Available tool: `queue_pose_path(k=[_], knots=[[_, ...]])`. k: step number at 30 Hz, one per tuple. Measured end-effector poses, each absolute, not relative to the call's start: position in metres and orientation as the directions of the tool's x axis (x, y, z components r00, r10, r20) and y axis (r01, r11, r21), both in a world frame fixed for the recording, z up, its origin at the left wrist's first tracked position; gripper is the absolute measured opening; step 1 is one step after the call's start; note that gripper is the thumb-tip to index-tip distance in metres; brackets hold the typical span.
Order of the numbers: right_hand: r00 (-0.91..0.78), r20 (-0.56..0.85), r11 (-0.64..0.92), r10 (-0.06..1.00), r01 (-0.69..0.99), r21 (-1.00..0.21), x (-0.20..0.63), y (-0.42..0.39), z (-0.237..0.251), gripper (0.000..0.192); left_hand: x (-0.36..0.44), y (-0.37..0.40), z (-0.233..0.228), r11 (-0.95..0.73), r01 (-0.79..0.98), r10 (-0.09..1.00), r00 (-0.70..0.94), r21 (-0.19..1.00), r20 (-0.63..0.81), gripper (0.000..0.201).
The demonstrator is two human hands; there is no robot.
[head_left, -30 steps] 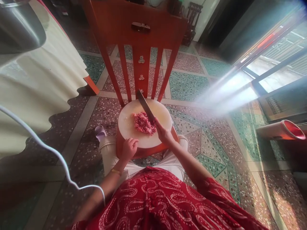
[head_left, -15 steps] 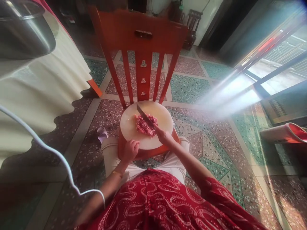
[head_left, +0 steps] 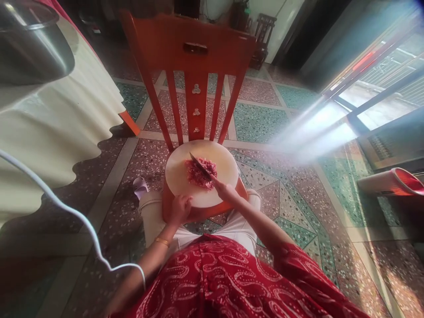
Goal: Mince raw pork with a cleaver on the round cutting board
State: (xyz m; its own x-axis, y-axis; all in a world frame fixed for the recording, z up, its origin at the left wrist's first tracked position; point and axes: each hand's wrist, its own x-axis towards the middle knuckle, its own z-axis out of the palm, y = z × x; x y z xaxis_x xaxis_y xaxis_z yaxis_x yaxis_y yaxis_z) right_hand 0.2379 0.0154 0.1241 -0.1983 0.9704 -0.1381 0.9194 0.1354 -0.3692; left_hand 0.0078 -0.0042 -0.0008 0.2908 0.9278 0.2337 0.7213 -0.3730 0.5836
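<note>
A round pale chopping board (head_left: 179, 176) lies on the seat of a red wooden chair (head_left: 194, 48) in front of me. A pile of pink minced meat (head_left: 198, 174) sits in the board's middle. My right hand (head_left: 225, 191) is closed around the handle of a knife (head_left: 198, 164), whose blade lies low across the meat. My left hand (head_left: 180, 208) rests with curled fingers on the board's near edge and the seat rim.
A table with a cream scalloped cloth (head_left: 56, 119) and a steel pot (head_left: 31, 44) stands at the left. A white cable (head_left: 66, 207) hangs across the lower left. A red and white cylinder (head_left: 391, 182) lies on the patterned tile floor at the right, by a sunlit door.
The knife blade has come down from a raised slant onto the meat. My left hand has slid slightly down to the board's near edge.
</note>
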Motion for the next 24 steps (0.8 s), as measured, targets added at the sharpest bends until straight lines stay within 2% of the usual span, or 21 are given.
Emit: queue_pose_path(k=[4,9,12,14,18,22,24], knots=[[-0.192,-0.032,0.160,0.981,0.890,-0.427,0.239,0.016,0.124,0.050,0.008,-0.004,-0.001,-0.389,0.711,0.921,0.293,0.586,0.257,0.022],[-0.222,-0.141,0.141,0.965,0.890,-0.434,0.240,0.017,0.120,0.048,0.007,-0.004,-0.002,-0.387,0.716,0.922,0.288,0.581,0.259,0.022],[-0.220,-0.051,0.165,0.974,0.846,-0.508,0.242,0.020,0.121,0.049,0.007,-0.005,-0.001,-0.398,0.706,0.917,0.301,0.585,0.260,0.023],[-0.197,-0.020,0.161,0.980,0.851,-0.499,0.242,0.020,0.119,0.051,0.008,-0.005,-0.001,-0.389,0.712,0.921,0.293,0.584,0.256,0.023],[-0.180,-0.137,0.102,0.974,0.889,-0.446,0.244,0.020,0.115,0.048,0.007,-0.004,0.001,-0.373,0.724,0.928,0.280,0.581,0.247,0.025],[-0.167,0.002,0.145,0.986,0.848,-0.509,0.245,0.020,0.118,0.050,0.006,-0.010,0.009,-0.392,0.756,0.919,0.298,0.525,0.256,0.025],[-0.155,-0.020,0.127,0.988,0.872,-0.472,0.245,0.019,0.119,0.051,0.005,-0.016,0.012,-0.411,0.775,0.910,0.315,0.479,0.271,0.024]])
